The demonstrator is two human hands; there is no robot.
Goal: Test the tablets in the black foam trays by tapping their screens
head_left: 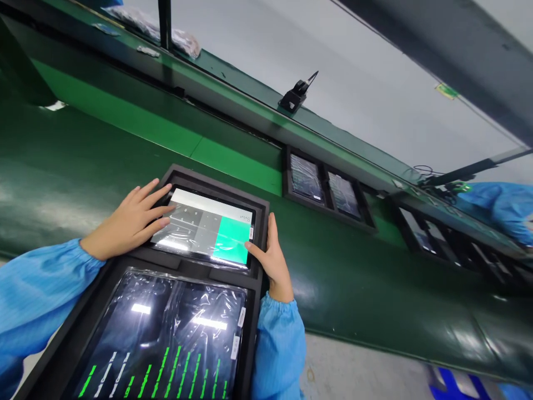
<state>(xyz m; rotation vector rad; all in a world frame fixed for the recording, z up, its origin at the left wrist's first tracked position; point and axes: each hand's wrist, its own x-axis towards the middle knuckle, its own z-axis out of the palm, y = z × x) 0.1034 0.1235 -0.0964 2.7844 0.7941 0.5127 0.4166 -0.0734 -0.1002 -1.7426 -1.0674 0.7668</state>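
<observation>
A tablet with a lit calculator screen (204, 228) lies in the far compartment of a black foam tray (216, 183). My left hand (135, 219) rests with spread fingers over the tablet's left edge. On the right, my right hand (270, 253) has its thumb on the screen's green area and its fingers stretched along the tray's outer side. The near compartment holds a second tablet (166, 328) under wrinkled clear film, its dark screen showing green and white text lines.
Farther right on the green bench (333, 283) stand a black tray with two film-covered tablets (306, 178) and more trays (433, 239). A small black device (293, 97) sits on the shelf. A blue sleeve (503, 205) shows at the right edge.
</observation>
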